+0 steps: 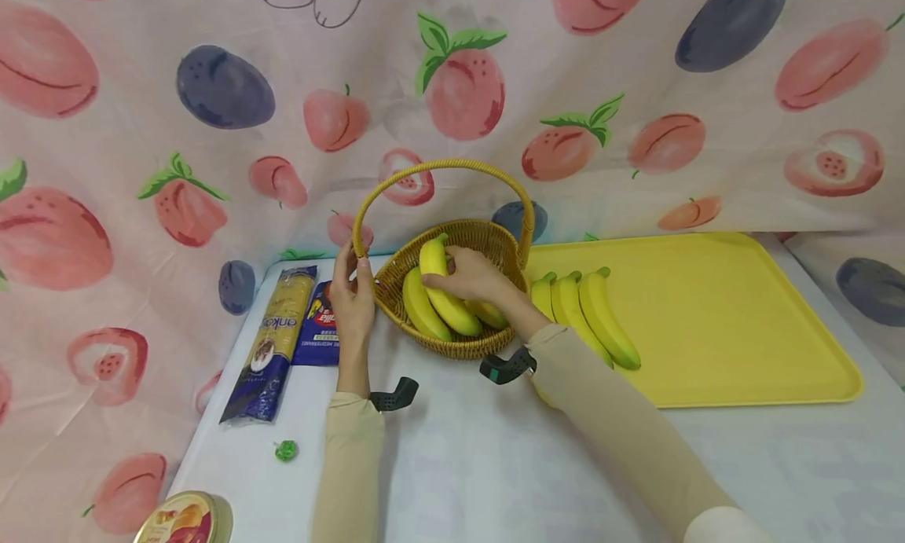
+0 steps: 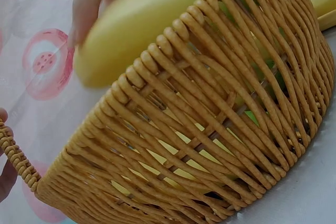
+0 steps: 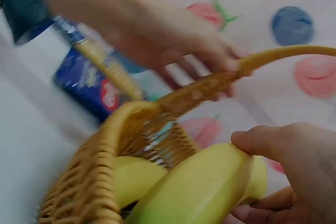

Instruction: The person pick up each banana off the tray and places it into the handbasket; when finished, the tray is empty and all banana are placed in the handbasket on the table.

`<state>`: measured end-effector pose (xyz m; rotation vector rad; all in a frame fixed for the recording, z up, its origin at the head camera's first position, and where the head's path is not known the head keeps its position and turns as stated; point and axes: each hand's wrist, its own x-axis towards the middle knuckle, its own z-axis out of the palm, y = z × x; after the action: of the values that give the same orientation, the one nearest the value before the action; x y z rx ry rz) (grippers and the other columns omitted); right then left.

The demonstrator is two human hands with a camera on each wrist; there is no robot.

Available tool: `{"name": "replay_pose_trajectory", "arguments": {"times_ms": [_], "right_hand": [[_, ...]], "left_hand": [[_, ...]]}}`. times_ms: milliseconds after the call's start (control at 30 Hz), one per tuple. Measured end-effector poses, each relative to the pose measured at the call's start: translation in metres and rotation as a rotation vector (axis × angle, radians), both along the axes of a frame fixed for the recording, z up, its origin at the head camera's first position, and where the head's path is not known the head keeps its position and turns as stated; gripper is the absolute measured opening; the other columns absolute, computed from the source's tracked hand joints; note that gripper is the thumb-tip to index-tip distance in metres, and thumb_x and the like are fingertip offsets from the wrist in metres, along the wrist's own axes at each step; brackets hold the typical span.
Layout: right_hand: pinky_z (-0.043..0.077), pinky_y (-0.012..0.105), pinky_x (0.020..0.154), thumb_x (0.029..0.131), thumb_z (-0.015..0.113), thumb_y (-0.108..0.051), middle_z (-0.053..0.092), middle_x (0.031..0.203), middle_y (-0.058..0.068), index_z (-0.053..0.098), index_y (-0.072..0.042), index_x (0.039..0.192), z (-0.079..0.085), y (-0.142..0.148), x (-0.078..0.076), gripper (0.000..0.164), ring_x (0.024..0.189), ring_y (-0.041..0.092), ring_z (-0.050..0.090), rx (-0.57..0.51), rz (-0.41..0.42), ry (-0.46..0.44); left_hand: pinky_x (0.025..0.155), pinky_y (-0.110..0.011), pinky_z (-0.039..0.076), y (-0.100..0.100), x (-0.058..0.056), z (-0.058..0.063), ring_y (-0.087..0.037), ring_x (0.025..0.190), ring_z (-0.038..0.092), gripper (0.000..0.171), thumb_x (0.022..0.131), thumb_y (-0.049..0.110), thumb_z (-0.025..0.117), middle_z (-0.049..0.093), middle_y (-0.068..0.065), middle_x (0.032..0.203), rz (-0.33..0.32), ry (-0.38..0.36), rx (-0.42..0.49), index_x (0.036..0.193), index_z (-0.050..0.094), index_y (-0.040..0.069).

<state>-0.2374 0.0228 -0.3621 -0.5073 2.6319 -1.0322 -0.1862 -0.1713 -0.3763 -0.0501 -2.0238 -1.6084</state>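
A brown wicker basket (image 1: 452,348) with a tall arched handle (image 1: 452,164) stands on the white table against the fabric. My left hand (image 1: 351,311) grips that handle low on its left side, near the rim. Thumb and fingers of my right hand (image 1: 475,274) hold a banana (image 1: 434,258) by its upper part, tilted over the inside of the basket. In the right wrist view the same banana (image 3: 197,184) overlaps another yellow banana (image 3: 134,179) inside. More bananas (image 1: 422,311) lie in the basket, partly hidden by the held one and my right hand.
Right of the basket lies a yellow tray (image 1: 728,315) with several bananas (image 1: 601,315) along its left side. To the left are a long spaghetti pack (image 1: 279,323) and a blue pack (image 1: 314,352). Nearer are a small green object (image 1: 286,450) and a round tin (image 1: 180,519).
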Motion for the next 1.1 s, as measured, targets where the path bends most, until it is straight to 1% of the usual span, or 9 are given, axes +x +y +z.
{"name": "replay_pose_trajectory", "arguments": {"times_ms": [133,267,433,533,733,800,867,967,1100], "right_hand": [[0.046,0.027,0.07,0.087,0.06,-0.049,0.063,0.102,0.01,0.046,0.001,0.131,-0.005,-0.016,0.0,0.068,0.082,0.018,0.058,0.047,0.027,-0.017],[0.046,0.028,0.067,0.087,0.06,-0.048,0.062,0.1,0.011,0.05,0.001,0.123,-0.009,-0.029,0.001,0.062,0.081,0.02,0.058,0.097,0.04,-0.037],[0.044,0.028,0.067,0.086,0.061,-0.051,0.059,0.101,0.009,0.047,0.0,0.127,-0.015,-0.045,0.001,0.067,0.083,0.02,0.055,0.192,0.031,-0.042],[0.043,0.029,0.071,0.085,0.06,-0.053,0.06,0.107,0.01,0.047,-0.001,0.13,-0.019,-0.054,0.003,0.07,0.086,0.019,0.054,0.232,0.025,-0.029],[0.045,0.032,0.077,0.087,0.056,-0.055,0.06,0.118,0.011,0.048,-0.002,0.131,-0.022,-0.062,0.009,0.069,0.092,0.021,0.055,0.201,0.035,-0.032],[0.046,0.034,0.083,0.089,0.052,-0.055,0.059,0.125,0.011,0.046,-0.003,0.135,-0.021,-0.059,0.01,0.07,0.1,0.022,0.057,0.188,0.021,-0.041],[0.047,0.037,0.088,0.091,0.049,-0.055,0.058,0.128,0.011,0.046,-0.004,0.137,-0.02,-0.055,0.011,0.069,0.106,0.024,0.058,0.171,0.007,-0.047],[0.045,0.042,0.096,0.092,0.048,-0.053,0.056,0.133,0.01,0.043,-0.006,0.141,-0.017,-0.046,0.012,0.067,0.118,0.026,0.055,0.135,-0.013,-0.035],[0.05,0.037,0.081,0.092,0.052,-0.044,0.065,0.112,0.01,0.041,-0.007,0.142,-0.014,-0.033,0.015,0.063,0.097,0.023,0.062,0.044,-0.003,-0.019]], "left_hand": [[0.099,-0.044,0.044,0.001,0.001,0.0,-0.026,0.123,0.052,0.04,0.098,0.009,0.045,0.057,-0.018,0.129,-0.014,-0.005,0.006,0.139,0.046,0.007],[0.098,-0.043,0.044,0.002,0.001,0.0,-0.025,0.123,0.052,0.04,0.099,0.009,0.045,0.057,-0.018,0.129,-0.019,-0.01,0.005,0.139,0.046,0.007],[0.097,-0.043,0.045,0.002,0.002,-0.001,-0.028,0.123,0.052,0.04,0.099,0.009,0.045,0.058,-0.018,0.129,-0.021,0.005,-0.004,0.139,0.046,0.007],[0.097,-0.044,0.045,0.001,0.003,-0.002,-0.028,0.124,0.052,0.04,0.099,0.01,0.045,0.058,-0.017,0.129,-0.014,0.003,-0.013,0.139,0.046,0.008],[0.098,-0.046,0.045,0.001,0.006,-0.004,-0.027,0.123,0.053,0.039,0.099,0.01,0.045,0.058,-0.016,0.129,-0.01,-0.018,-0.008,0.138,0.047,0.008],[0.099,-0.047,0.044,0.001,0.005,-0.004,-0.027,0.123,0.053,0.039,0.099,0.01,0.045,0.058,-0.016,0.13,-0.016,-0.018,-0.008,0.138,0.047,0.007],[0.098,-0.046,0.044,0.002,0.004,-0.004,-0.028,0.124,0.052,0.039,0.099,0.01,0.045,0.058,-0.017,0.13,-0.023,-0.006,-0.008,0.138,0.047,0.007],[0.097,-0.039,0.046,0.002,0.002,-0.003,-0.028,0.124,0.052,0.039,0.099,0.01,0.045,0.059,-0.017,0.128,-0.018,0.01,-0.015,0.138,0.047,0.007],[0.092,-0.026,0.046,0.001,0.0,0.0,-0.029,0.123,0.052,0.039,0.099,0.009,0.045,0.059,-0.017,0.127,-0.002,0.019,-0.013,0.138,0.047,0.006]]}}
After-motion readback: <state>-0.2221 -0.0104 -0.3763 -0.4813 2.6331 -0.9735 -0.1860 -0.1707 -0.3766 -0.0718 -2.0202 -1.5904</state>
